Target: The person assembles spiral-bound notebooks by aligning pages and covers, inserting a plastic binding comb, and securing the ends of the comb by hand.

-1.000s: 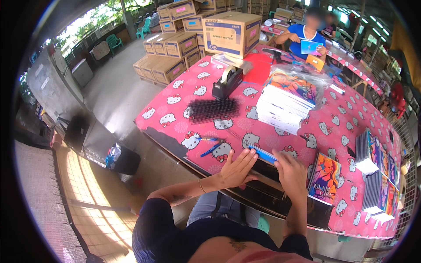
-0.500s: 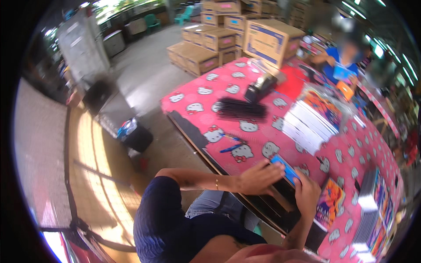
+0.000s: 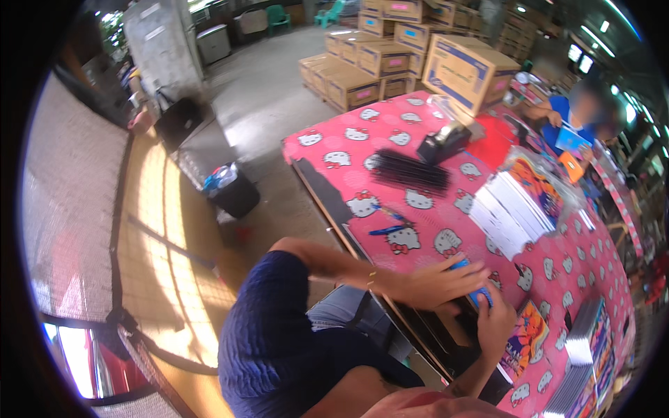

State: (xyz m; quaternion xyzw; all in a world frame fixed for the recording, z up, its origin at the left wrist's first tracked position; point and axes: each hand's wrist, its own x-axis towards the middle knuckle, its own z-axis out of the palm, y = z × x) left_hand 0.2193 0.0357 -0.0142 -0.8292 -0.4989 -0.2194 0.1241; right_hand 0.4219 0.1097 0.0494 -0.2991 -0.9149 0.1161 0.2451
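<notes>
At the near edge of the pink-covered table, a narrow blue flat piece (image 3: 480, 298) lies under and between my hands, mostly hidden by fingers. My left hand (image 3: 446, 284) stretches flat across its upper part, fingers extended. My right hand (image 3: 495, 320) pinches the piece's lower right side with thumb and fingertips. Below both hands is a dark, brown-edged gap or panel (image 3: 446, 341) at the table edge; its kind is unclear. Right beside my right hand rests a colourful illustrated booklet (image 3: 527, 338).
Pens (image 3: 389, 228), a bundle of thin black strips (image 3: 411, 173), a tape dispenser (image 3: 444, 143) and white-edged booklets (image 3: 509, 216) lie farther across. More booklet stacks (image 3: 584, 348) stand at right. A cardboard box (image 3: 467, 73) sits at the far end; opposite, a person in blue (image 3: 568, 118) holds a blue item.
The view has shifted, so the table appears farther right. My left hand has slid farther over the blue piece, covering more of it; my right hand keeps hold of it.
</notes>
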